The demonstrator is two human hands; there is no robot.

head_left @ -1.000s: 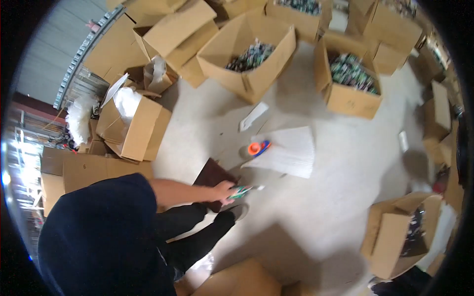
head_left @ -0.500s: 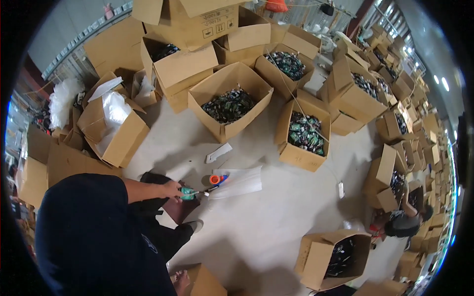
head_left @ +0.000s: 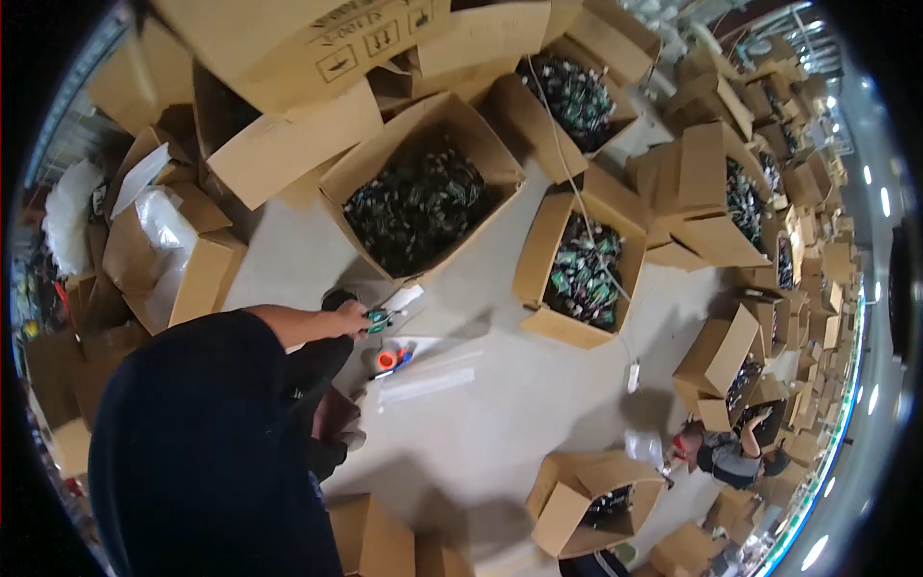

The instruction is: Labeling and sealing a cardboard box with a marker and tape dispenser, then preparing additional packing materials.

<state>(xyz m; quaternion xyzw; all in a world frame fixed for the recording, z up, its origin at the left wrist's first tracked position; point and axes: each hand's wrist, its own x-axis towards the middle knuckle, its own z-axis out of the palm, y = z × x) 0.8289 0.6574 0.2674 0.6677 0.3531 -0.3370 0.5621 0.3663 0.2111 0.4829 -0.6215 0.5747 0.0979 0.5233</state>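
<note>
My left hand (head_left: 348,317) reaches out from a dark sleeve at the left and is shut on a small green item (head_left: 377,319). It hangs above the grey floor, just in front of a large open cardboard box (head_left: 389,135) filled with dark green items. An orange tape roll (head_left: 386,360) and white sheets (head_left: 428,380) lie on the floor just below the hand. My dark-trousered legs (head_left: 322,385) show beneath the arm. My right hand is out of the picture.
Several open cardboard boxes of green items ring the floor, one of them (head_left: 538,264) to the right of the hand. Boxes with white plastic (head_left: 159,226) stand at the left. Another person (head_left: 726,454) crouches by boxes at the lower right.
The view has swung and risen, so the boxes look larger and nearer. My hand still holds the green item, now closer to the big open box.
</note>
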